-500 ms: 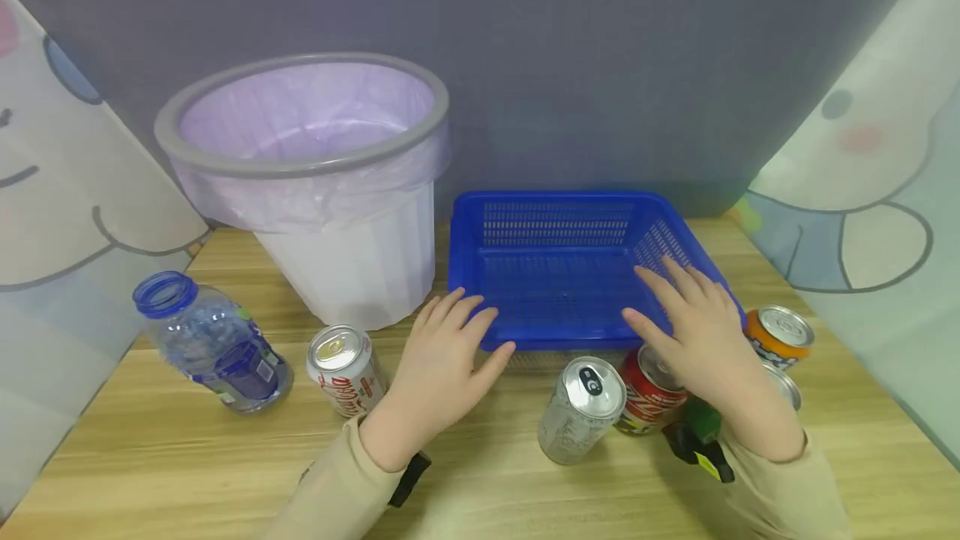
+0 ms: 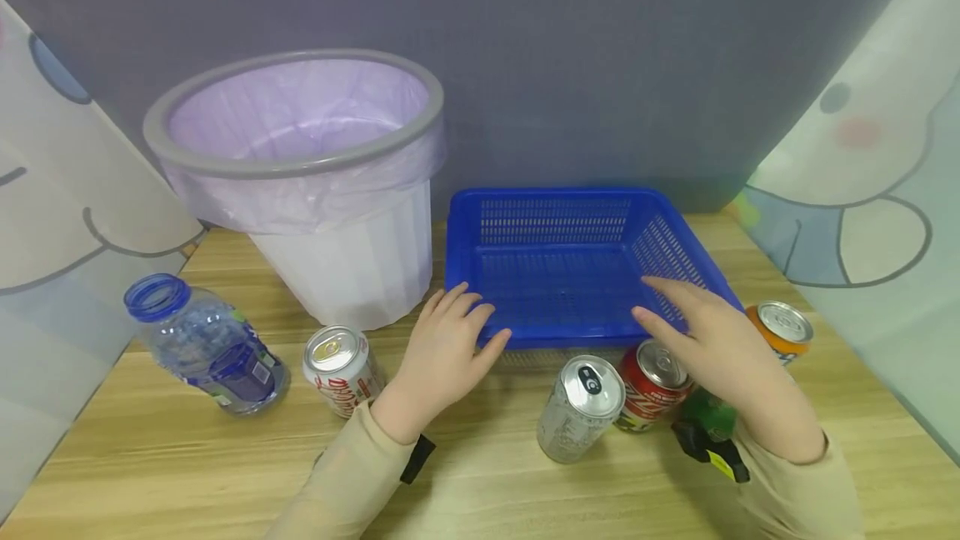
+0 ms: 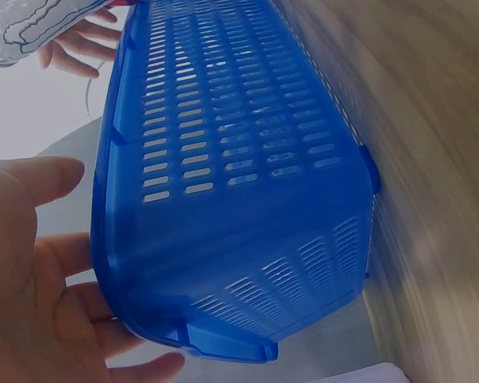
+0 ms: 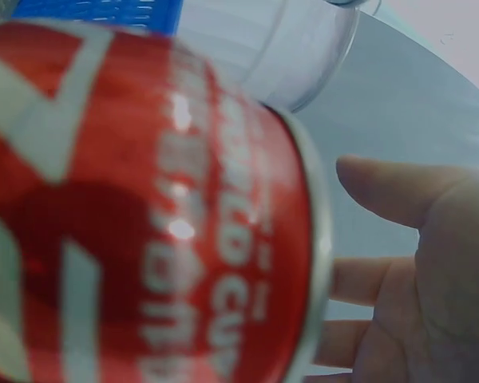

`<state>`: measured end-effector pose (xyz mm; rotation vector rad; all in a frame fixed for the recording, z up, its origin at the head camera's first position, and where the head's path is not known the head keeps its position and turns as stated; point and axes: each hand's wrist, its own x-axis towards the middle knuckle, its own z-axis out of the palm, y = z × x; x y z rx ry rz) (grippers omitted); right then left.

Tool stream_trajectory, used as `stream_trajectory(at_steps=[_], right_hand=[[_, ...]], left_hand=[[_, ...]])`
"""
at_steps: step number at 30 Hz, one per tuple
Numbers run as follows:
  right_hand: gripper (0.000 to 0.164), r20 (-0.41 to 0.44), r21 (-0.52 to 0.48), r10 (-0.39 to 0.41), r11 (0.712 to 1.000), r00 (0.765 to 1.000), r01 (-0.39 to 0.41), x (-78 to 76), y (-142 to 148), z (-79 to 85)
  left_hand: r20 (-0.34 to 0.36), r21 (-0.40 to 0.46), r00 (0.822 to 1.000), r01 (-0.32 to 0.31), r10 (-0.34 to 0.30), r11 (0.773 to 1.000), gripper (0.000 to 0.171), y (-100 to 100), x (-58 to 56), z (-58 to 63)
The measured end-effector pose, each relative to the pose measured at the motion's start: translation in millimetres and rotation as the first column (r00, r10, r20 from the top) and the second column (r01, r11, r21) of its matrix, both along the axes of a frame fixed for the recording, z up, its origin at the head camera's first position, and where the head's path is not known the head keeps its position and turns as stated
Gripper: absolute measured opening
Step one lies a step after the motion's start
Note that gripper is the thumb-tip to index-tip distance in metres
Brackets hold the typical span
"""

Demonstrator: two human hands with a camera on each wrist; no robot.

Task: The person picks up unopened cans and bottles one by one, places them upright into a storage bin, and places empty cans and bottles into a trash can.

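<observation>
Blue basket (image 2: 562, 335): far centre, presumably placed for two-handed reach. My left grip (image 2: 448, 354): spread, at its near left corner; right grip (image 2: 717, 346): spread, beside red can (image 2: 647, 394).

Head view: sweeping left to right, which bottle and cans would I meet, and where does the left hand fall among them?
Blue-rimmed bottle, white Coca-Cola can, left hand, silver can, red can, orange can.
</observation>
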<state>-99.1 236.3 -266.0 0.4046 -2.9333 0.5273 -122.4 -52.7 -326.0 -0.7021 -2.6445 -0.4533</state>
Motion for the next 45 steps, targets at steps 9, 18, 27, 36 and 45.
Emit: stream_trajectory(at_steps=[9,18,27,36,45], right_hand=[[0.048,0.009,-0.047,0.01,0.999,1.0,-0.01,0.6,15,2.1],[0.041,-0.015,-0.056,0.032,0.998,0.999,-0.032,1.1,28,-0.3],[0.038,0.033,-0.147,-0.056,0.987,0.998,0.06,0.0,76,0.2],[0.037,-0.003,-0.286,-0.075,0.956,0.997,0.071,6.4,116,-4.6],[0.04,-0.028,-0.333,-0.057,0.942,0.998,0.044,9.6,137,-6.6]], left_hand=[[0.151,-0.027,0.987,0.059,-0.054,0.998,0.04,-2,-2.3,0.7],[0.226,0.022,0.969,0.097,-0.099,0.995,0.037,-4,-3.9,-0.6],[0.2,0.03,0.975,0.094,-0.099,0.995,0.035,-4,-4.4,-3.6],[0.186,0.043,0.977,0.094,-0.1,0.995,0.033,-5,-4.1,-3.0],[0.175,0.042,0.979,0.098,-0.104,0.994,0.032,-4,-5.5,-5.1]])
